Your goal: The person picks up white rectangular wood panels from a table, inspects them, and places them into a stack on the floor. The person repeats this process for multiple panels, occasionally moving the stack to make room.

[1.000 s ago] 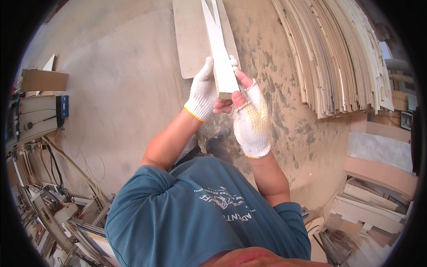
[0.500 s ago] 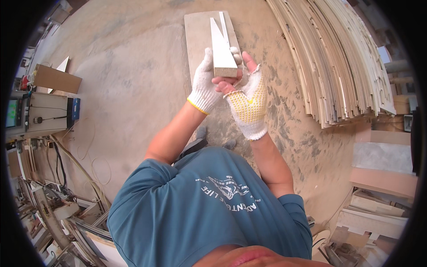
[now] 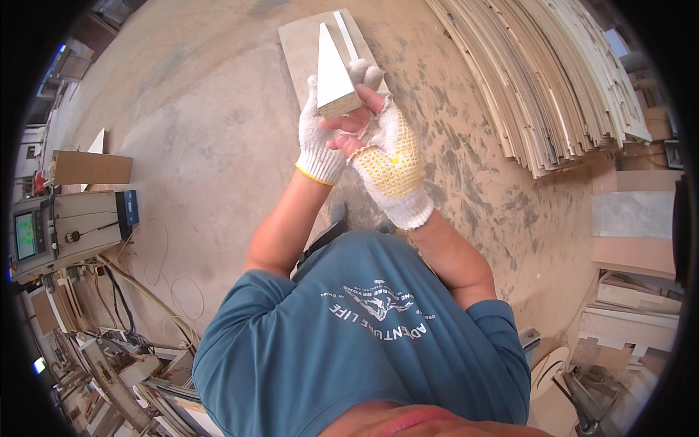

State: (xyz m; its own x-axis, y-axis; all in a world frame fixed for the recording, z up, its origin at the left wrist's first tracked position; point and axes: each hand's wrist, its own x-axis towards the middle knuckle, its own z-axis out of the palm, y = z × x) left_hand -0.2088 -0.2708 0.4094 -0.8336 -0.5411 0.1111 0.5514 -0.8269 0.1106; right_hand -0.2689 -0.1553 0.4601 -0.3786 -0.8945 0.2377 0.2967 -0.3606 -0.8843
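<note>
My left hand [image 3: 319, 142], in a white knit glove, is closed around a long white wedge-shaped block [image 3: 335, 73] with a bare brown end face towards me. Its thumb lies along the block's left side, and its gloved fingers curl round the right. My right hand [image 3: 393, 160] wears a white glove with yellow dots and bare fingertips. Those fingers are spread, one touching the block's near right corner and others just below its end face. Beyond the left fingers runs a thin white strip [image 3: 345, 35]; I cannot tell whether it is held or lies on the board below.
A greyish flat board [image 3: 297, 44] lies on the dusty floor under my hands. Long boards [image 3: 539, 87] are stacked at the right. A machine with a screen [image 3: 73, 226] stands left, a hose [image 3: 156, 302] near it. Panels and offcuts [image 3: 630, 298] crowd the lower right.
Both hands and the block have shifted slightly left and up in the picture, along with the surroundings. A right fingertip that stood apart from the block now touches its near corner.
</note>
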